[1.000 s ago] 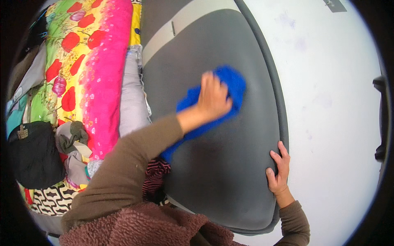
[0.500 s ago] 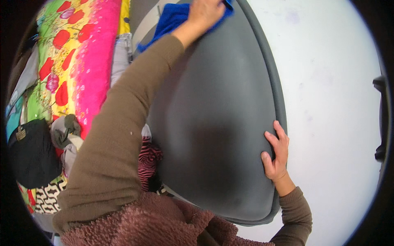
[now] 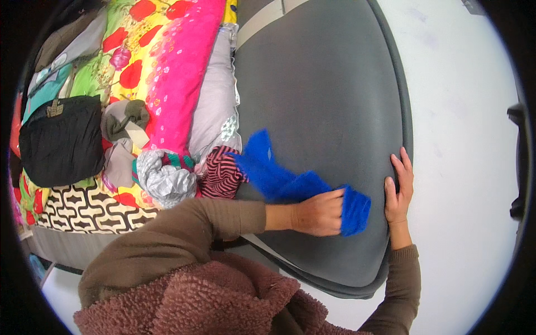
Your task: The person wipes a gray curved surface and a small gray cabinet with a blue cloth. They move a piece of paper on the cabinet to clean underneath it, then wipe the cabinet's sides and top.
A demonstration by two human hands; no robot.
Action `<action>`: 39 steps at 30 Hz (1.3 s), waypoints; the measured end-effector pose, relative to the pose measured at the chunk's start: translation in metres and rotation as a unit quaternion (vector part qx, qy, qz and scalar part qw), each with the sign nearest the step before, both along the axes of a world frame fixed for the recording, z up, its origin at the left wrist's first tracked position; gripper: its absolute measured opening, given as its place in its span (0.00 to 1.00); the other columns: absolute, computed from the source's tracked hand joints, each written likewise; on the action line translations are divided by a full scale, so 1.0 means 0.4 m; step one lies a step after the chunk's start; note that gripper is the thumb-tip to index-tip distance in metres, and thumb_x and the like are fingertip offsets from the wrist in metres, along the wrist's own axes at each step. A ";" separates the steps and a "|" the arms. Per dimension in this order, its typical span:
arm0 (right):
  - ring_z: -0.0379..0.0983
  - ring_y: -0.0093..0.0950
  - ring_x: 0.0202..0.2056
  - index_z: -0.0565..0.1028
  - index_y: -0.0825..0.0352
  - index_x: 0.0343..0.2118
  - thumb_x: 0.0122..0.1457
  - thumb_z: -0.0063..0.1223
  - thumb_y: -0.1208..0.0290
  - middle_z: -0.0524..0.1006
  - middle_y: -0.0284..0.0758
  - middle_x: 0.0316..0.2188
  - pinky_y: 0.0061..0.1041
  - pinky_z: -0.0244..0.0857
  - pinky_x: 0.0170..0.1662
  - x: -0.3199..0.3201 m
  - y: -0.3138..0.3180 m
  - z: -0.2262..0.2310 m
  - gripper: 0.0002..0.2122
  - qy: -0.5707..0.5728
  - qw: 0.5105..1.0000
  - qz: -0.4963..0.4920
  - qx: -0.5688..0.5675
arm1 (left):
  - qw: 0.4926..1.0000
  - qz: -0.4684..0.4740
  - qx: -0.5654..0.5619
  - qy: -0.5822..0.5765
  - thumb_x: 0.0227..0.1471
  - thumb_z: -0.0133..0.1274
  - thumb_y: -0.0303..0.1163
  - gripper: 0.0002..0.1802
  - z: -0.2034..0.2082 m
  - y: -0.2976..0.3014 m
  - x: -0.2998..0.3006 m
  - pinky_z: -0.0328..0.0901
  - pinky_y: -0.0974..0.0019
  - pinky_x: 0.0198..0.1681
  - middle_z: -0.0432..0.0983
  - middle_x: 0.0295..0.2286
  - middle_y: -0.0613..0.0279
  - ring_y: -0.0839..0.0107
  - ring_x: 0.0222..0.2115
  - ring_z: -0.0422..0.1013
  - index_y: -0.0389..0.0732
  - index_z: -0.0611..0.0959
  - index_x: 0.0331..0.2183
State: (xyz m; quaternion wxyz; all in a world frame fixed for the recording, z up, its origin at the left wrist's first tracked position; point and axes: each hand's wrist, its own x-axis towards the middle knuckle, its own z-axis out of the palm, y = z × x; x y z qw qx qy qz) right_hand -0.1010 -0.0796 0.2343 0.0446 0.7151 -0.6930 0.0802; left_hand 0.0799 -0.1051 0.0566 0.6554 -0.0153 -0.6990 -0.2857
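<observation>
A large dark grey padded panel (image 3: 329,95), which looks like a bed headboard with a piped rim, fills the middle of the view. My left hand (image 3: 318,214) is closed on a bright blue cloth (image 3: 285,181) and presses it to the lower part of the panel. One end of the cloth bunches beyond my knuckles and the rest trails to the upper left. My right hand (image 3: 399,190) lies on the panel's right rim with fingers stretched out and thumb apart.
Left of the panel, a flowered bedspread (image 3: 131,72) with a pink border lies beside a pale grey pillow (image 3: 215,95). Near it are a black folded garment (image 3: 61,142), a crumpled silvery cloth (image 3: 167,177) and a striped garment (image 3: 221,174). A white wall (image 3: 458,139) runs along the right.
My left hand has brought the blue cloth from the panel's top down to its lower part. My right hand stays on the rim. The view has shifted, showing more of the bed.
</observation>
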 end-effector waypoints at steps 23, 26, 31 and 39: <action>0.57 0.53 0.66 0.69 0.66 0.58 0.62 0.45 0.62 0.60 0.58 0.66 0.51 0.48 0.68 -0.029 0.008 -0.004 0.23 0.009 0.999 -0.026 0.036 | 0.734 0.452 0.480 -0.165 0.56 0.55 0.37 0.16 -0.438 -1.112 -0.140 0.66 0.44 0.51 0.75 0.46 0.50 0.48 0.49 0.69 0.41 0.81 0.44; 0.57 0.53 0.66 0.69 0.66 0.58 0.62 0.44 0.63 0.60 0.58 0.66 0.52 0.49 0.67 -0.034 0.012 -0.004 0.22 0.012 0.999 -0.020 0.036 | 0.671 0.406 0.592 -0.183 0.56 0.53 0.39 0.17 -0.457 -1.183 -0.090 0.69 0.41 0.48 0.76 0.45 0.45 0.44 0.49 0.72 0.39 0.81 0.44; 0.57 0.53 0.66 0.70 0.65 0.57 0.64 0.45 0.59 0.60 0.58 0.66 0.52 0.49 0.67 -0.041 0.015 -0.006 0.22 0.016 0.999 -0.026 0.036 | 0.774 0.361 0.494 -0.164 0.53 0.56 0.33 0.13 -0.409 -0.898 -0.055 0.69 0.45 0.46 0.78 0.39 0.42 0.42 0.41 0.74 0.37 0.81 0.40; 0.54 0.52 0.67 0.65 0.65 0.60 0.65 0.44 0.58 0.56 0.58 0.67 0.52 0.44 0.68 -0.040 0.017 -0.003 0.23 0.013 0.998 -0.024 0.057 | 0.834 0.376 0.383 -0.130 0.50 0.60 0.30 0.13 -0.435 -0.882 -0.096 0.68 0.47 0.44 0.73 0.38 0.48 0.46 0.41 0.70 0.38 0.76 0.37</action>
